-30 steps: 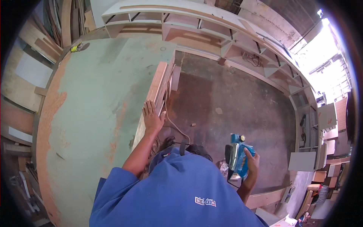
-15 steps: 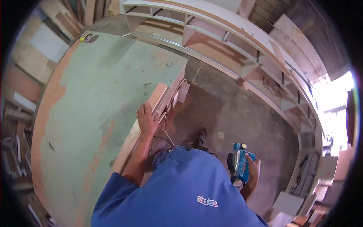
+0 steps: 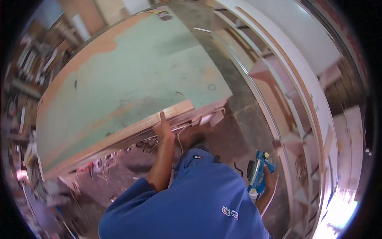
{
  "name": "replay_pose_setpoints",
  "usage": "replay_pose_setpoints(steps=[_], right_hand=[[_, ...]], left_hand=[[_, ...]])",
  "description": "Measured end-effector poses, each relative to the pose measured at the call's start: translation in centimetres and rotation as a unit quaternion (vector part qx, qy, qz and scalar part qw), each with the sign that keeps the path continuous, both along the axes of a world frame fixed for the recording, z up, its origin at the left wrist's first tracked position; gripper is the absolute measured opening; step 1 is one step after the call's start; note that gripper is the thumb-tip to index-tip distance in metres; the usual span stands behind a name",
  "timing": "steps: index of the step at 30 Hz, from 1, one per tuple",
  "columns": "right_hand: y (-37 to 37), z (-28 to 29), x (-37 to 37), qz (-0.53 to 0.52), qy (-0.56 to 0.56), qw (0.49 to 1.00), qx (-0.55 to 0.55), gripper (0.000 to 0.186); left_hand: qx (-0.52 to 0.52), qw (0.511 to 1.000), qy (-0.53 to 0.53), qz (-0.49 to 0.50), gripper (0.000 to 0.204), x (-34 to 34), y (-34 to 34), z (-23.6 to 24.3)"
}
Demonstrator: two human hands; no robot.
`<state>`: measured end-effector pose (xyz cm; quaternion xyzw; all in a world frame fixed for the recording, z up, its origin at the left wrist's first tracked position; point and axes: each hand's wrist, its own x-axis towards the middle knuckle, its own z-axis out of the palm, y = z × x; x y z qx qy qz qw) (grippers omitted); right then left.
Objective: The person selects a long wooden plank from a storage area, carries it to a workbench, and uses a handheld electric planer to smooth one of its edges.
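Observation:
My left hand [image 3: 163,129] is at the near edge of the workbench, gripping a long pale wooden strip [image 3: 177,109] that lies along that edge. One finger stretches over the strip's top; the other fingers are folded or hidden at its side. Out to the right, away from the bench, my right hand [image 3: 271,177] is wrapped round the handle of a teal electric planer [image 3: 259,171]. The planer hangs above the floor, touching neither the strip nor the bench.
The large pale-green workbench top [image 3: 151,71] has worn brown patches. A yellow and dark object [image 3: 163,15] rests at its far corner. On the right lies a long white cabinet frame [image 3: 274,79] with open compartments. Scrap [image 3: 111,161] and cables lie beneath the bench edge.
My view has turned left, so the bench and strip now lie more crosswise. My left hand has gone from several spread fingers on the strip to one finger over it. The planer stays in my right hand.

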<state>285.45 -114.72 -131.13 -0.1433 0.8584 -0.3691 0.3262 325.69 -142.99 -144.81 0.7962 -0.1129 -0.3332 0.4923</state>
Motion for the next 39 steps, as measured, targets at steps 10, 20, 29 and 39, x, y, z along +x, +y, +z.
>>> replay_pose_setpoints(steps=[10,20,29,39], right_hand=[[-19.2,-5.4,-13.4,0.235,-0.068,0.970,-0.002,0.023],[-43.3,-14.9,-27.7,0.451,-0.062,0.890,0.030,0.029],[-59.5,-10.3,-23.4,0.603,-0.096,0.789,0.076,0.027],[-67.8,-12.5,-26.2,0.614,-0.129,0.777,0.046,0.025]], left_hand=[[0.266,0.934,-0.009,0.239,0.119,-4.0,-6.5,0.2],[0.198,0.901,-0.037,0.384,0.098,-6.7,-4.2,-1.3],[-0.421,0.819,0.021,0.390,0.053,-4.3,4.0,15.3],[-0.777,0.608,-0.013,0.159,0.059,-2.9,3.8,32.8]])
